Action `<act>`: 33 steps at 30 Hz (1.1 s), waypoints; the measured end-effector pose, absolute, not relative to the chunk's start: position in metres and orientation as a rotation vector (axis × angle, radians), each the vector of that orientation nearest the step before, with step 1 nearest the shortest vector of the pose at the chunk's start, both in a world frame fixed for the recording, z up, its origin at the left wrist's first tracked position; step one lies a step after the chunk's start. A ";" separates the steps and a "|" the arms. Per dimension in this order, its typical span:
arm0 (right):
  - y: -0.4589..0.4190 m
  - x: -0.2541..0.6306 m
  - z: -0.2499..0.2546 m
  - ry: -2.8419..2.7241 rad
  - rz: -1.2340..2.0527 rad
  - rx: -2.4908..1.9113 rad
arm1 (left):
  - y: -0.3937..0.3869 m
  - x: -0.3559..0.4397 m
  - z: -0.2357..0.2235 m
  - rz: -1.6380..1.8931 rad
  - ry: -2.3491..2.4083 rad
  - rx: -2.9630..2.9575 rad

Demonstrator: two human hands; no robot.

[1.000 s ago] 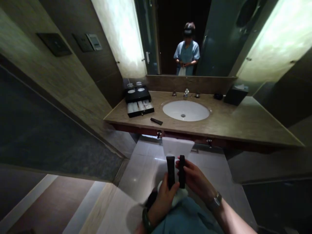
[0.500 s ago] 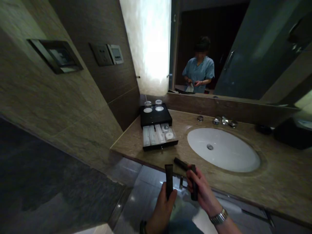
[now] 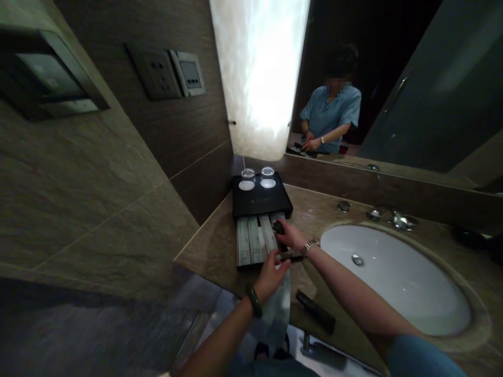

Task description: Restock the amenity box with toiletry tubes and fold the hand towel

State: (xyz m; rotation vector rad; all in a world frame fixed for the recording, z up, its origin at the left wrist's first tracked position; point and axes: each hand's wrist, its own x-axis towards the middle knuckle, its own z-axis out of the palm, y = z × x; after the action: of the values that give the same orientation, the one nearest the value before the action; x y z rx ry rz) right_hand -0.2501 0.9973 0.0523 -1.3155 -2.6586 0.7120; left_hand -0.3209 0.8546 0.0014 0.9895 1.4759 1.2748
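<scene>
Both my hands reach into the open drawer [image 3: 248,246] of a black amenity box [image 3: 260,198] on the stone counter [image 3: 214,246]. My right hand [image 3: 290,235] is closed on a small dark tube [image 3: 278,228] over the drawer's right side. My left hand [image 3: 272,272] pinches another dark tube [image 3: 291,256] lying crosswise at the drawer's front, and a pale plastic bag [image 3: 278,309] hangs from that hand. The drawer holds several white wrapped packets. A third dark tube [image 3: 315,311] lies on the counter near the front edge.
Two glasses [image 3: 257,176] with white lids stand on the box top. A white oval sink [image 3: 396,272] and chrome taps [image 3: 389,215] lie to the right. The mirror [image 3: 393,89] shows a person in a blue top. Wall sockets [image 3: 168,73] are at upper left.
I have moved closer to the counter. Both hands went forward from in front of my body to the open drawer, each still with a dark tube.
</scene>
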 end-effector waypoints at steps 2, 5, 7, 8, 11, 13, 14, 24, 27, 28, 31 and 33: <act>1.010 -0.257 0.045 -2.788 0.662 -1.295 | 0.830 -0.326 -0.007 1.263 1.500 0.908; 1.017 -0.263 0.042 -2.974 0.565 -1.222 | 0.800 -0.332 -0.025 1.283 1.550 0.676; 1.022 -0.264 0.045 -3.054 0.445 -1.179 | 0.794 -0.334 -0.034 1.302 1.568 0.547; 1.026 -0.264 0.048 -3.077 0.372 -1.161 | 0.795 -0.334 -0.038 1.312 1.559 0.517; 1.042 -0.265 0.056 -3.111 0.156 -1.094 | 0.810 -0.329 -0.040 1.352 1.474 0.450; 1.050 -0.265 0.057 -3.160 0.063 -1.026 | 0.821 -0.324 -0.038 1.369 1.431 0.408; 1.052 -0.265 0.056 -3.193 0.031 -0.993 | 0.826 -0.322 -0.037 1.374 1.421 0.386; 1.029 -0.244 0.052 -3.281 -0.088 -0.969 | 0.839 -0.318 -0.038 1.446 1.393 0.327; 1.028 -0.239 0.061 -3.232 -0.096 -0.951 | 0.842 -0.320 -0.035 1.456 1.366 0.335; 1.026 -0.238 0.063 -3.220 -0.093 -0.947 | 0.844 -0.320 -0.035 1.459 1.355 0.335; 1.015 -0.232 0.063 -3.246 -0.054 -0.937 | 0.852 -0.323 -0.036 1.475 1.342 0.325; 1.007 -0.227 0.061 -3.300 -0.003 -0.927 | 0.857 -0.324 -0.039 1.484 1.348 0.315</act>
State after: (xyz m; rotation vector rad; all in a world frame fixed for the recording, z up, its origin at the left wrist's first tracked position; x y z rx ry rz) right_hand -0.2271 1.0071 0.0606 -0.9272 -3.3001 -0.0034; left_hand -0.3241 0.8572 -0.0385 0.3149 1.3480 1.4837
